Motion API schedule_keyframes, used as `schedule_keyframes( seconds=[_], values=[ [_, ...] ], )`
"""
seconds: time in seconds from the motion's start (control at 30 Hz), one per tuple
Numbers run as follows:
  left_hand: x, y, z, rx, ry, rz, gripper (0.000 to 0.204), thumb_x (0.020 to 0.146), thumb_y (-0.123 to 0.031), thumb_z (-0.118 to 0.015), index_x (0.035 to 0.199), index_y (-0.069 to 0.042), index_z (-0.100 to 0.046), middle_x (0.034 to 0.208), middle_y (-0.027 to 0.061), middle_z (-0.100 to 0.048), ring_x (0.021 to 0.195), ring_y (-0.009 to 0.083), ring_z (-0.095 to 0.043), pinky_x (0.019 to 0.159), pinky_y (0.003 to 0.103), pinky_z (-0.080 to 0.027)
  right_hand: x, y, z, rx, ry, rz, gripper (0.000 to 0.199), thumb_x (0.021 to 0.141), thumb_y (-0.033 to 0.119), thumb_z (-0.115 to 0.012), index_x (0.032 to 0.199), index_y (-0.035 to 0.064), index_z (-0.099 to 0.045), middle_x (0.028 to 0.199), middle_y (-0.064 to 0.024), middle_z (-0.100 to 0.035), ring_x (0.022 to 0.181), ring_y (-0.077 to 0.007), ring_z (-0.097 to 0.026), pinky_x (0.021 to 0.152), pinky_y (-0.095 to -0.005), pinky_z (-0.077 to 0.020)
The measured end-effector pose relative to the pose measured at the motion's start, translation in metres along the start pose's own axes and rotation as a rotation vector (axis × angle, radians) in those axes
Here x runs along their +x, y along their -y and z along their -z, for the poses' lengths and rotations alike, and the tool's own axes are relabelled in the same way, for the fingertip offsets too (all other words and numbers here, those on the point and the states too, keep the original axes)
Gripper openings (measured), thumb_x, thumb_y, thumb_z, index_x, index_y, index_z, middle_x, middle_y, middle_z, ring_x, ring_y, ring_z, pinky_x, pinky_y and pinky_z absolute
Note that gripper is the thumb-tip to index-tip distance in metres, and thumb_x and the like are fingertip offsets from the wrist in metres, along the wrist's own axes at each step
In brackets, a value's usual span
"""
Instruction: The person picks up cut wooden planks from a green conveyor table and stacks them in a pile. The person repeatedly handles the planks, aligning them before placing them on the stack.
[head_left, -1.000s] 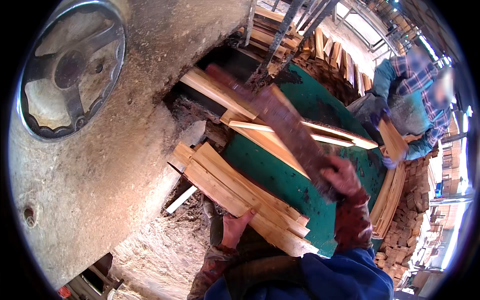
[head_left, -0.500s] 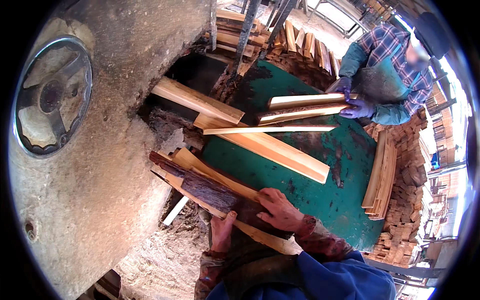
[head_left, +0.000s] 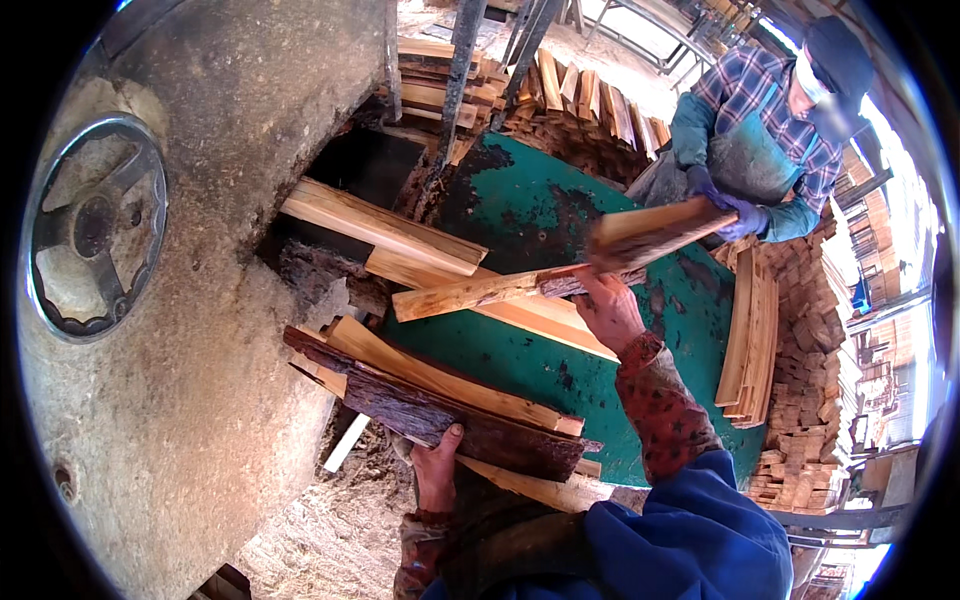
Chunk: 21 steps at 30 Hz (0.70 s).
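Note:
My left hand (head_left: 437, 468) grips the near edge of a dark bark-covered slab (head_left: 420, 405), thumb on top and fingers hidden beneath. A pale plank (head_left: 450, 372) lies against the slab's far side. Farther out, my right hand (head_left: 610, 312) is closed on the bark-edged right end of a narrow wooden strip (head_left: 465, 293). That strip lies across a wider pale board (head_left: 530, 310) on the green tabletop (head_left: 660, 385). Just beyond my right hand, a co-worker's purple-gloved hands (head_left: 722, 205) hold up timber (head_left: 655, 230), blurred by motion.
At left stands a dusty machine panel (head_left: 230, 200) with a handwheel (head_left: 95, 225). A board (head_left: 385, 225) juts from its dark opening. Stacked slats (head_left: 748, 340) lie on the table's right side, beside piled wood (head_left: 810, 390). Metal posts (head_left: 460, 80) rise at the far side.
My right hand has left the bark slab and reached forward to the narrow strip, which has turned. The co-worker has raised timber off the table. My left hand stays on the slab.

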<state>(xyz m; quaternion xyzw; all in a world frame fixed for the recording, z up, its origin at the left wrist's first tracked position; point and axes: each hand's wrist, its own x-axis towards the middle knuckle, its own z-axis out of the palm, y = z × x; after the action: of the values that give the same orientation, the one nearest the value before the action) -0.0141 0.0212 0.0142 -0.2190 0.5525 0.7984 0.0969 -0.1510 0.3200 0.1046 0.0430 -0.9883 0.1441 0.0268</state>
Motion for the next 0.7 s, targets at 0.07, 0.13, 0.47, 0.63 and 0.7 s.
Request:
schedule_keyframes(
  seconds=[0.07,0.13,0.47,0.63,0.7],
  values=[
    [0.0,0.003,-0.002,-0.017,-0.027,-0.03,0.05,0.084,-0.022,-0.072,0.123,0.005,-0.054,0.117,0.0082,-0.059,0.104,0.0195,-0.053,0.096,0.034,-0.041,0.005,-0.02,-0.014,-0.024,-0.039,0.13,0.05,0.074,0.006,-0.063,0.123,-0.0003,-0.052,0.122,-0.02,-0.052,0.116,-0.0374,-0.05,0.096,-0.0433,-0.0433],
    [0.001,0.012,0.0,-0.032,-0.029,-0.024,0.05,0.084,-0.023,-0.072,0.122,0.004,-0.054,0.116,0.008,-0.059,0.104,0.0196,-0.053,0.096,0.033,-0.041,0.003,-0.042,-0.038,-0.047,-0.055,0.209,0.056,0.073,0.005,-0.061,0.127,0.0,-0.049,0.131,-0.0204,-0.045,0.124,-0.0386,-0.043,0.101,-0.0453,-0.0386],
    [0.006,0.027,0.015,-0.055,-0.063,0.021,0.062,0.077,-0.018,-0.079,0.125,0.008,-0.05,0.119,0.0111,-0.058,0.105,0.0209,-0.054,0.096,0.033,-0.042,-0.02,-0.051,-0.08,0.007,-0.093,0.255,0.062,0.069,0.002,-0.06,0.13,0.0009,-0.046,0.138,-0.0221,-0.038,0.131,-0.0416,-0.034,0.106,-0.0482,-0.0323],
    [0.004,0.018,0.01,-0.073,-0.063,0.099,0.055,0.079,-0.021,-0.077,0.121,0.007,-0.055,0.115,0.0105,-0.06,0.102,0.0216,-0.055,0.094,0.034,-0.043,0.016,-0.067,-0.077,-0.082,-0.101,0.322,0.065,0.067,0.005,-0.063,0.13,0.0021,-0.047,0.133,-0.0202,-0.044,0.125,-0.0408,-0.041,0.104,-0.0474,-0.0361],
    [0.005,0.017,0.01,-0.041,-0.029,0.071,0.055,0.082,-0.023,-0.074,0.124,0.005,-0.052,0.117,0.0104,-0.058,0.104,0.0221,-0.054,0.095,0.036,-0.043,0.034,-0.065,-0.074,-0.157,0.047,0.276,0.069,0.066,0.009,-0.065,0.132,0.0044,-0.047,0.132,-0.0192,-0.046,0.124,-0.0387,-0.042,0.104,-0.0481,-0.0362]
  ],
)
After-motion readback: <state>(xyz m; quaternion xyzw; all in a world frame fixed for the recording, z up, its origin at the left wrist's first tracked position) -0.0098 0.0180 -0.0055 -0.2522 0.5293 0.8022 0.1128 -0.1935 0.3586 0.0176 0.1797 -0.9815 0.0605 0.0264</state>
